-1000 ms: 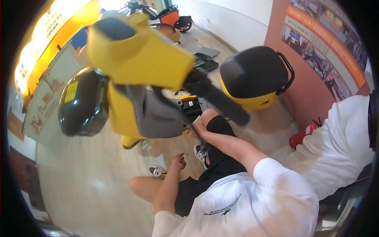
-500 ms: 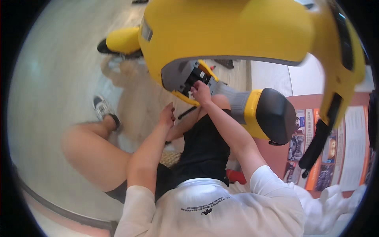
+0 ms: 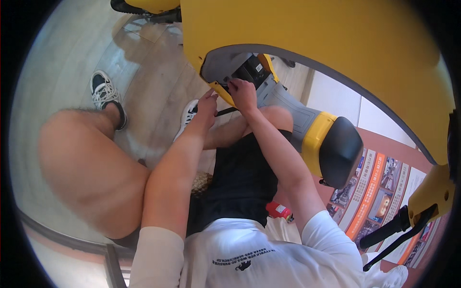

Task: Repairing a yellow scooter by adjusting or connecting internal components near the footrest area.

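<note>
A yellow scooter (image 3: 307, 33) with a grey inner front panel stands before me, its grey footboard (image 3: 288, 110) leading to a black seat (image 3: 341, 149). My right hand (image 3: 243, 93) reaches into the recess behind the front body, beside a black box (image 3: 253, 71) with a white label. Its fingers are closed together at a dark spot there; anything between them is hidden. Just left of it, my left hand (image 3: 208, 104) is at the lower yellow side trim (image 3: 224, 94), fingers curled and near the trim's edge. Whether it grips anything is too small to see.
A black rod (image 3: 226, 111) sticks out below the trim, close to my shoe (image 3: 188, 115). The handlebar grip (image 3: 382, 235) with its lever is at the lower right. A red canister (image 3: 278, 210) stands by my right side, and a printed poster board (image 3: 379, 192) lies beyond it.
My view has moved closer to the scooter, and its front body fills more of the picture. My left hand has come up to the yellow trim; my right hand remains in the recess.
</note>
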`<state>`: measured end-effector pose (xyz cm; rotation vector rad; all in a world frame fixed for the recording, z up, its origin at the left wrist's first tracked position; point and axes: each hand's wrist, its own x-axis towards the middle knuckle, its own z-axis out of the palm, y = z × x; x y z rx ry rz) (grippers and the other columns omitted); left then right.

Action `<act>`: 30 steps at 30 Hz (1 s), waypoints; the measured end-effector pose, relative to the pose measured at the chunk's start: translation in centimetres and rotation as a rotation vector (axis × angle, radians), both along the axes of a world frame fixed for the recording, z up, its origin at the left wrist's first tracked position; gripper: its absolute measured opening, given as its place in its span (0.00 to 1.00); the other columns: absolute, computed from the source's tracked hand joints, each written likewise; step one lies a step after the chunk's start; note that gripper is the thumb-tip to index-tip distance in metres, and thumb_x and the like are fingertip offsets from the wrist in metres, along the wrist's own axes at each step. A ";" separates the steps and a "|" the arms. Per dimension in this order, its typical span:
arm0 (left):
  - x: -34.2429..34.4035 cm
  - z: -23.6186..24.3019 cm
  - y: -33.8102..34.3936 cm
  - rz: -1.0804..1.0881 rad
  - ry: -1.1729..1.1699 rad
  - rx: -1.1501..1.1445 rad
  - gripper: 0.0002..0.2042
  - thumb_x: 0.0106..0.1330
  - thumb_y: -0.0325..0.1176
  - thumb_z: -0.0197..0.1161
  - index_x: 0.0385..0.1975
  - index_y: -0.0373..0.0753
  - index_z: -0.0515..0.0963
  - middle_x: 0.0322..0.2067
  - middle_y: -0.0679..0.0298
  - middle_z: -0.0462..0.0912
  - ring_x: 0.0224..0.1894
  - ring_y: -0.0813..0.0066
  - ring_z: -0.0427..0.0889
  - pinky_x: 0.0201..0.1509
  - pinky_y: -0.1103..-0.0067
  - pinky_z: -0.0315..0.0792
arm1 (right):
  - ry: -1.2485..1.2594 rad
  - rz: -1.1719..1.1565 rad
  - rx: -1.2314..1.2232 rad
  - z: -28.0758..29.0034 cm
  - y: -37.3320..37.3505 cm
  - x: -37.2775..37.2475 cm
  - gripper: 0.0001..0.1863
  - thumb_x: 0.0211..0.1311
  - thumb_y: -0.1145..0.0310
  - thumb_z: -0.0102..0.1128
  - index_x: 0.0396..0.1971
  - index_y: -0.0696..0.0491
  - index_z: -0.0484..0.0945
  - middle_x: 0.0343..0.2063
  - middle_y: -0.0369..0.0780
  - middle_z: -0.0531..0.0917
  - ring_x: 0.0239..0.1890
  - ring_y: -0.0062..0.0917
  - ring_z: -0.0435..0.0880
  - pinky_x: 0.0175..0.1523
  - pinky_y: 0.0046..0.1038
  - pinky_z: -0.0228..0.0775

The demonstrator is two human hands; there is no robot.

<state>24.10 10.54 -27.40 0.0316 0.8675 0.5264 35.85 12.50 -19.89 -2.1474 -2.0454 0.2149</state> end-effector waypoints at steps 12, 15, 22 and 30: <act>-0.8 -0.9 -0.2 0.037 0.039 -0.009 0.25 0.68 0.28 0.45 0.67 0.49 0.62 0.58 0.63 0.73 0.19 0.83 0.59 0.21 0.83 0.56 | -0.119 0.037 -0.083 -1.4 0.5 -1.7 0.10 0.55 0.68 0.59 0.34 0.55 0.84 0.26 0.49 0.82 0.30 0.44 0.82 0.38 0.37 0.75; -1.1 -0.7 0.0 0.024 0.046 -0.002 0.25 0.68 0.28 0.46 0.66 0.48 0.63 0.59 0.62 0.72 0.19 0.83 0.59 0.21 0.83 0.56 | -0.050 -0.064 -0.018 -1.8 0.4 -1.3 0.10 0.54 0.69 0.59 0.35 0.55 0.83 0.27 0.49 0.82 0.30 0.42 0.83 0.37 0.35 0.75; -0.8 -0.4 0.0 0.028 0.090 0.015 0.24 0.67 0.28 0.49 0.65 0.46 0.64 0.59 0.59 0.73 0.18 0.83 0.57 0.19 0.83 0.56 | 0.375 -0.445 -0.092 -2.8 1.0 0.7 0.10 0.55 0.71 0.60 0.34 0.59 0.84 0.23 0.46 0.85 0.22 0.31 0.85 0.33 0.29 0.76; -0.3 -0.9 -0.4 0.007 0.095 0.018 0.25 0.67 0.29 0.51 0.66 0.48 0.63 0.58 0.59 0.74 0.18 0.83 0.57 0.19 0.82 0.57 | 0.673 -0.680 -0.131 -2.8 1.2 0.9 0.10 0.60 0.73 0.60 0.31 0.67 0.82 0.20 0.40 0.84 0.23 0.19 0.85 0.28 0.21 0.78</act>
